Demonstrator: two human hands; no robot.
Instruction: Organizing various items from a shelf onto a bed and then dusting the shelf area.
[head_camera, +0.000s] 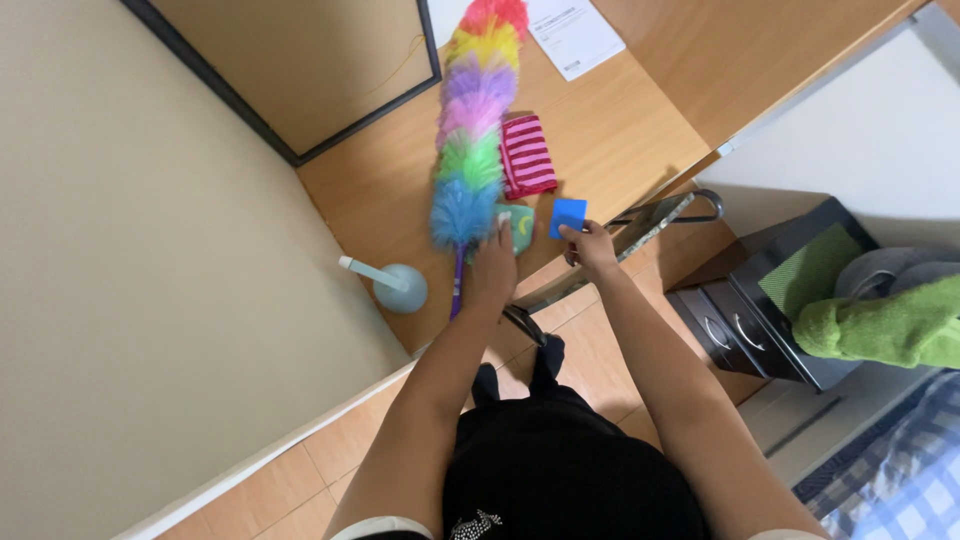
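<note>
A rainbow-coloured feather duster (475, 120) lies along a wooden desk (610, 130), its purple handle pointing toward me. My left hand (493, 265) rests over the handle end and touches a small green object (521, 225) beside it. My right hand (588, 245) pinches a blue square sponge (567, 217) at the desk's front edge. A pink striped cloth (527, 156) lies folded just beyond the sponge, next to the duster.
A grey spray bottle (393, 284) lies on the desk near the beige wall. A framed board (300, 70) and a paper sheet (573, 35) sit at the back. A chair (640, 225), a dark drawer unit (780, 300) with a green towel (880, 325) stand right.
</note>
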